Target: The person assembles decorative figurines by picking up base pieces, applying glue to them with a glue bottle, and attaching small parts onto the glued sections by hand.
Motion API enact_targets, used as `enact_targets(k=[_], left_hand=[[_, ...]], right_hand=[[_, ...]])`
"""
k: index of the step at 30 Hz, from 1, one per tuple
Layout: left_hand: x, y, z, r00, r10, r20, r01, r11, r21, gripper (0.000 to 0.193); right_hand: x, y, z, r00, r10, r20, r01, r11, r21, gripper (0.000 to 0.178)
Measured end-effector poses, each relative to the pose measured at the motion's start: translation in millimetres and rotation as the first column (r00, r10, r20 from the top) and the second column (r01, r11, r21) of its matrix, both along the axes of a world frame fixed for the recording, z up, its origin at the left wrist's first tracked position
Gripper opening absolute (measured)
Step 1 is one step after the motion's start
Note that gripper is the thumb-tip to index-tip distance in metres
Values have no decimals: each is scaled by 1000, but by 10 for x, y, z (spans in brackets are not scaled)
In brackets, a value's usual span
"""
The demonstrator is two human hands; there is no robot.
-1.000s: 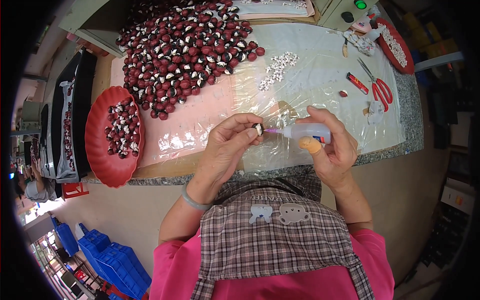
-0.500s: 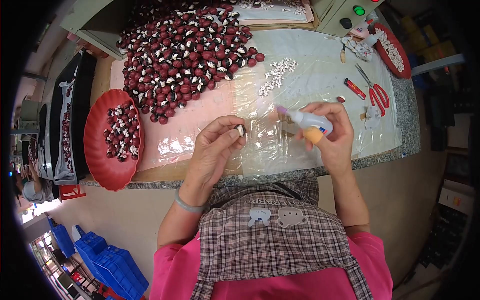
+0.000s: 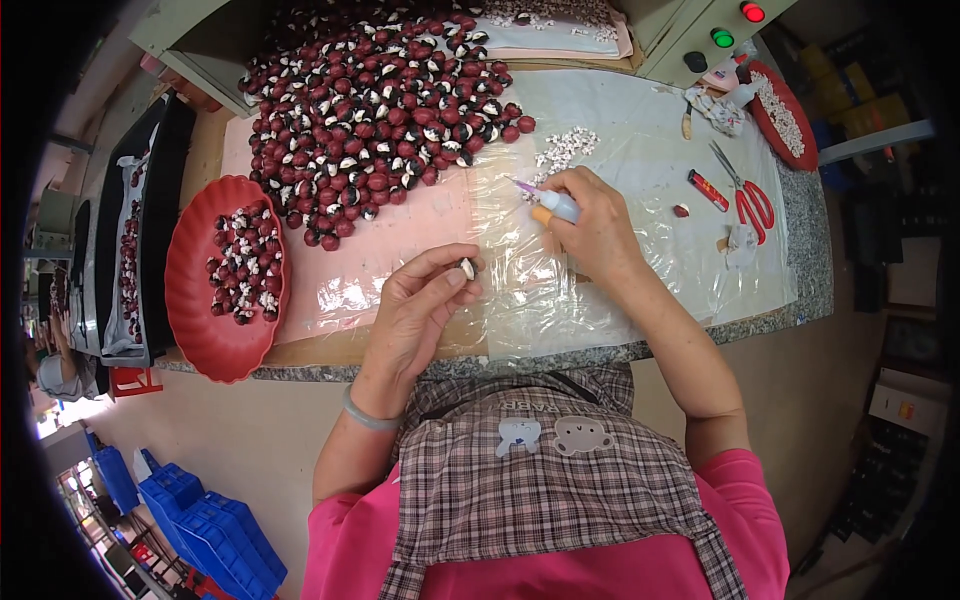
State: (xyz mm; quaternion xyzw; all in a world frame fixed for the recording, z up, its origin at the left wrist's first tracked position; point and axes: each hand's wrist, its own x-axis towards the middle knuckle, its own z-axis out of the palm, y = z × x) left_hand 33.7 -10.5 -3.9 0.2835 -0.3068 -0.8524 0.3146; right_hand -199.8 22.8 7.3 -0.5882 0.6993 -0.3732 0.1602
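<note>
Between the thumb and fingers of my left hand point(image 3: 422, 302) is a small ball piece point(image 3: 468, 268), black with a white patch. My right hand point(image 3: 597, 225) is closed round a small squeeze bottle point(image 3: 560, 206) with a purple tip, and one finger wears an orange cover. The bottle's tip points left, at the near edge of a scatter of small white pieces point(image 3: 568, 145). A large heap of dark red, black and white balls point(image 3: 370, 130) lies beyond my left hand. To the left, a red scalloped tray point(image 3: 190, 325) holds several balls with white pieces on them.
Red-handled scissors point(image 3: 753, 205), a red tube point(image 3: 708, 191) and a crumpled tissue point(image 3: 741, 246) lie on the right side. Behind them stands a red dish point(image 3: 806, 152) of white pieces. A black tray point(image 3: 165, 200) is at the far left. Clear plastic sheeting point(image 3: 640, 130) covers the tabletop.
My right hand has moved left and farther away with the squeeze bottle, toward the white pieces. My left hand still holds the ball piece, shifted slightly left and nearer.
</note>
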Motion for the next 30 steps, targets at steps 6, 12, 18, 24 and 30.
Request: enact_targets(k=[6,12,18,24,30], left_hand=[[-4,5,21,1000,-30,-4,30,1000,-8,29],[-28,28,42,999,-44,30,45,998,-35,27],[-123,84,87,997,-38,63,44,995,-93,26],[-196,173,68,994,-26,105,47,979,-199,28],[-231,219,77,986,-29,165,71,963,-259,26]], right_hand=[[-31,-98,29,984,67,-168,-65,998,15,24],[-134,-90,171,961,152,-233,-126,985,120,20],[-86,96,293,884,25,467,-182,938,294,12],[181,377,333,417,-53,907,-281,942,184,12],[359,482,236,420,-58,906,-133,983,125,9]])
